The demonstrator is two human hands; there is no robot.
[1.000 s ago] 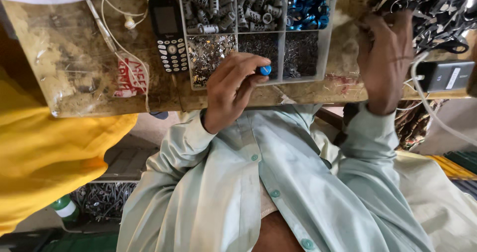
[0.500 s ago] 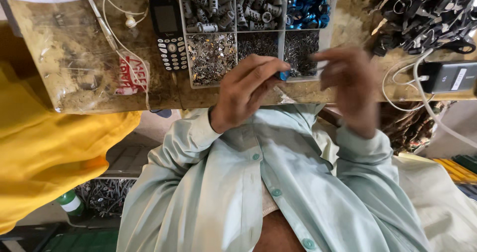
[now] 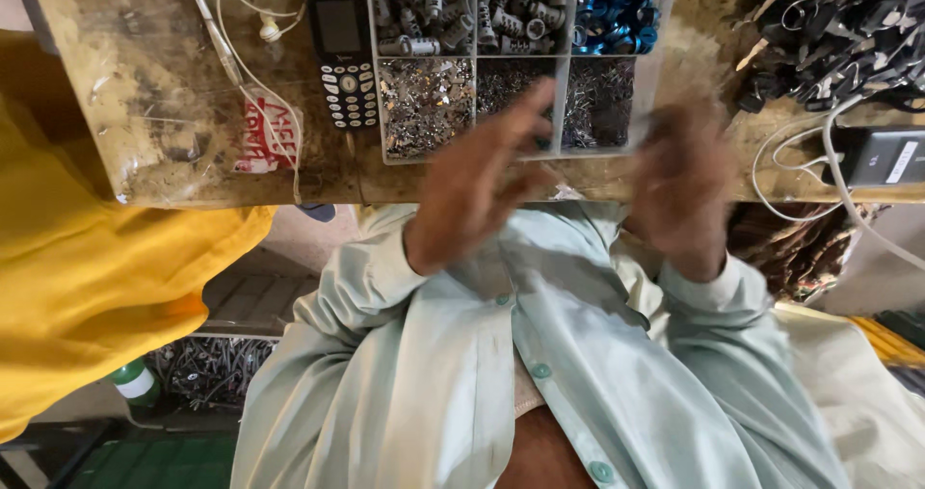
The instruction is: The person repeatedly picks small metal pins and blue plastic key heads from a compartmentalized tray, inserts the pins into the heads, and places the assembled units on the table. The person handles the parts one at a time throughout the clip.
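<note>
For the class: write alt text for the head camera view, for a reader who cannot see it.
Two motion-blurred hands, left hand and right hand, are raised over a divided parts tray of small metal and blue pieces at the edge of a worn workbench. A black keypad phone lies left of the tray, and dark cable parts are piled to its right.

Both hands are up in front of the chest, side by side and apart. The left hand (image 3: 477, 185) points its fingers toward one o'clock. The right hand (image 3: 684, 185) is blurry, fingers toward twelve. Both sleeves are pale green.
</note>
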